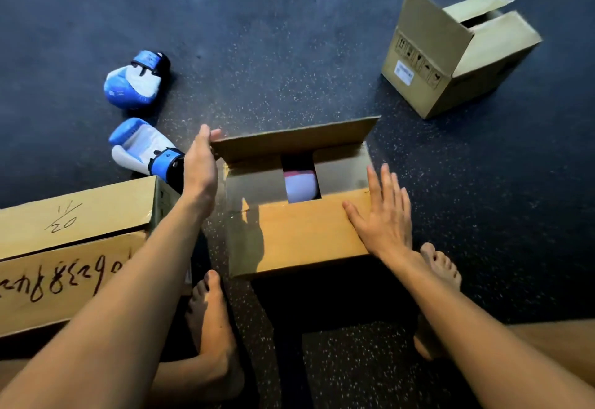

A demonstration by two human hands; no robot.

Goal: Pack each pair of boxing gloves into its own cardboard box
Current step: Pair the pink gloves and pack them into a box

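Note:
A cardboard box (pixel 299 234) stands on the floor in front of me. Its near flap is folded down, and a pink and white boxing glove (pixel 301 186) shows through the gap in the top. My left hand (pixel 201 163) grips the left end of the box's raised far flap (pixel 289 141). My right hand (pixel 383 215) lies flat, fingers spread, on the near flap's right side. Two blue and white boxing gloves lie on the floor to the left, one farther away (pixel 133 81) and one nearer (pixel 145 147). Another box (pixel 450 54) with partly raised flaps sits at the far right.
A long closed cardboard box (pixel 70 247) with handwritten marks lies at my left, close to my left forearm. My bare feet (pixel 212 321) rest on the dark speckled floor (pixel 289 54) on either side of the near box.

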